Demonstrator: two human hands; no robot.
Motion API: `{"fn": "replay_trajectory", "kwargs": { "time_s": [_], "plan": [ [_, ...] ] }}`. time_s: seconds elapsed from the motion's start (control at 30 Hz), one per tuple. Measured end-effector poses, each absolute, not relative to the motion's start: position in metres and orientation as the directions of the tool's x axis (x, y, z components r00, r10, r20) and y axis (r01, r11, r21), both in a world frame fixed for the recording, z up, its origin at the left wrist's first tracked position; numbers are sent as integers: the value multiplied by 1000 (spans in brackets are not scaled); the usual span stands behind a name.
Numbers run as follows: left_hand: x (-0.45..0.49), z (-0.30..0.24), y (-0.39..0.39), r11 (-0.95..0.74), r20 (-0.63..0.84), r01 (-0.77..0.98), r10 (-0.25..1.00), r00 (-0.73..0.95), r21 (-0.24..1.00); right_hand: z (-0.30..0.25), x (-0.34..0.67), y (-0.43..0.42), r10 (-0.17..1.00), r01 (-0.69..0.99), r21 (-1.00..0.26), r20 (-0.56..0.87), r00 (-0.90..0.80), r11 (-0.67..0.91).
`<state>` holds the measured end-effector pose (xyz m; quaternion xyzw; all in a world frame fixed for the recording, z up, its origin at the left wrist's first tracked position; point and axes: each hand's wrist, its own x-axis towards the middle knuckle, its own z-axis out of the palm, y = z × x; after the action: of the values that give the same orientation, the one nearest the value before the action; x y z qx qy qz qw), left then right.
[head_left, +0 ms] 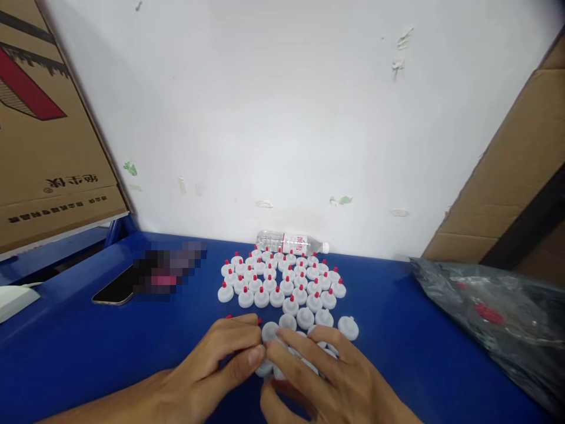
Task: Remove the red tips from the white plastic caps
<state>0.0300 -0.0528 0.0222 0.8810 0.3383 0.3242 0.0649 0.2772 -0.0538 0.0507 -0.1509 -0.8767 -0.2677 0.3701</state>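
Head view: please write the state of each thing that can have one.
Red-tipped white pieces: standing, tips up.
White pieces without red tips: clustered, partly hidden.
Bottle: lying on its side, cap on.
Phone: lying flat, visible screen dark.
Grey plastic bag: crumpled.
Left hand: fingers bent, grip unclear.
Right hand: fingers over white pieces, grip unclear.

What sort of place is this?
Probably a small workshop, though I can't be sure: many red-tipped white caps on a blue table, printed cardboard at left, and dark plastic sheeting at right.

Left hand [214,362] curled, thumb extended, right hand [329,377] beside it, palm down, fingers spread
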Motion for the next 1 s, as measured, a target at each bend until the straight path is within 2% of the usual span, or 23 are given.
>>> {"fn": "replay_trajectory", "kwargs": {
  "time_s": [0.03,0.13,0.3,0.47,0.57,0.63,0.73,0.8,0.87,0.9,1.0],
  "plan": [
    [32,28,-51,-801,588,496,589,554,335,48,276,-53,63,457,351,734,-677,817],
    [39,47,-48,-890,483,395,455,748,227,42,273,-51,99,447,276,751,-653,851],
    [38,52,-51,-855,507,476,510,695,207,45,274,-53,176,429,157,750,-638,889],
    [32,41,-51,-875,542,460,463,701,152,43,277,-57,236,394,81,684,-691,916],
    [33,40,-48,-919,516,369,386,765,141,35,274,-56,221,387,89,695,-684,918],
    [33,42,-46,-927,523,309,374,766,211,35,273,-54,174,377,127,724,-668,917],
    [28,49,-40,-882,591,303,468,657,361,46,283,-50,135,423,186,772,-622,887],
    [22,54,-31,-791,569,416,612,550,449,58,297,-45,160,512,187,813,-559,838],
    [16,57,-21,-724,549,524,686,478,448,68,314,-39,246,592,173,791,-559,787],
    [15,58,-16,-715,548,542,693,469,441,71,321,-35,330,660,153,770,-546,736],
    [19,57,-11,-692,491,592,717,496,413,74,334,-24,451,787,157,745,-491,597]
  ]
}}
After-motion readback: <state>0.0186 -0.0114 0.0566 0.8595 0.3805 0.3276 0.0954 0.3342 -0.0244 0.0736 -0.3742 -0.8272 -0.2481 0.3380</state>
